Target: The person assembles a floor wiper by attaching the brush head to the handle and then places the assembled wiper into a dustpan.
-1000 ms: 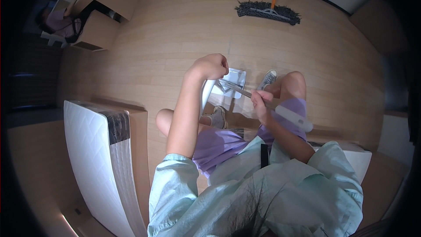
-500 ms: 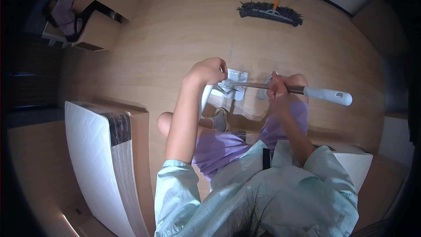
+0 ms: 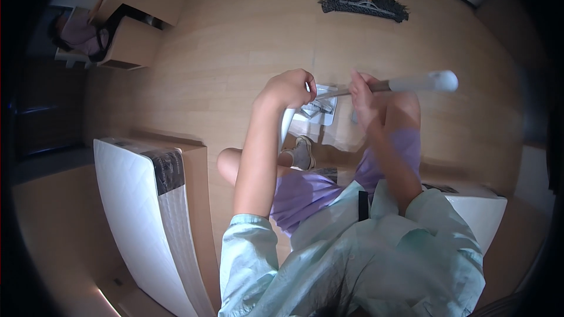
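Observation:
My right hand [image 3: 365, 95] is closed around a metal pole [image 3: 339, 92] with a thick white grip at its end [image 3: 424, 81]. The pole slants down to the left, toward a white dustpan [image 3: 326, 118] with comb-like teeth on the floor. My left hand [image 3: 289, 89] is above the dustpan's left side, fingers curled. A white handle [image 3: 287, 126] sticks out below its wrist, apparently in that grip; the fingers hide where it runs. I cannot tell what the lower end of either handle joins.
A dark fringed mop [image 3: 364, 6] with an orange pole lies ahead on the wood floor [image 3: 235, 41]. To my left stands a box [image 3: 197, 199] with a white quilted pad [image 3: 132, 211]. Another person [image 3: 85, 35] sits at a wooden desk [image 3: 138, 41] far left.
My right hand and the pole's white grip have moved up and slightly left. My left hand has shifted a little up and right. The whole view has shifted slightly.

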